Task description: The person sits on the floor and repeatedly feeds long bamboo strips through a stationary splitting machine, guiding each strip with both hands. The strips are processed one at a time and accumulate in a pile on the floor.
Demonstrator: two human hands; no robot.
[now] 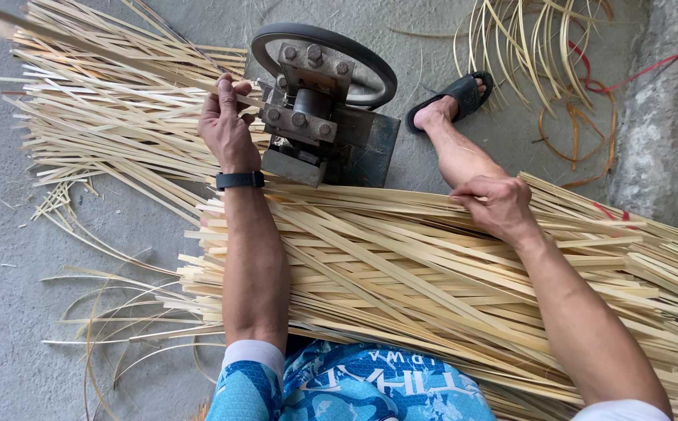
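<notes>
Looks like mid-feed: left hand pinches a bamboo strip at the metal splitter, right hand curls onto the lap pile, so next it probably needs a steady pull.

We see pale yellow split bamboo strips, a dark grey bolted metal machine, a black wristband, a black sandal, and blue patterned fabric.

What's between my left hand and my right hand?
In the head view, the metal machine with its wheel and the front of the strip pile lie between the left hand and right hand.
</notes>
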